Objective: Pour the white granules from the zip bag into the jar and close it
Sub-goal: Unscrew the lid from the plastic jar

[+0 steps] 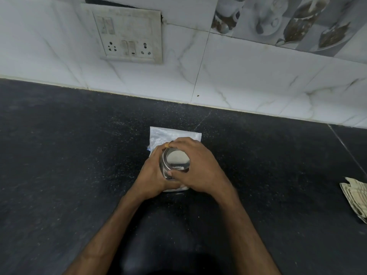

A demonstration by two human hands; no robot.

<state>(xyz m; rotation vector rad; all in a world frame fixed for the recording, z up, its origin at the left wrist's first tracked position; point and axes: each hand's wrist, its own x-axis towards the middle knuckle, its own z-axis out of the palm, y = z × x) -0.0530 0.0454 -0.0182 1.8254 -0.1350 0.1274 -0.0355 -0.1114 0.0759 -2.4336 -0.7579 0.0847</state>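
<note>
A small clear jar with white granules at its bottom (174, 189) stands on the black counter (79, 155). On top of it sits a shiny metal lid (175, 158) with a see-through middle. My left hand (153, 175) wraps the jar's left side. My right hand (198, 165) curls over the lid's rim, thumb at the near edge and fingers at the far edge. Behind the jar lies the clear zip bag (168, 134), flat on the counter, its near part hidden by my hands.
A white tiled wall (238, 76) with a switch and socket panel (127, 36) rises behind the counter. A folded cloth or stack of paper (355, 195) lies at the right edge. A seam in the counter (345, 147) runs at the right.
</note>
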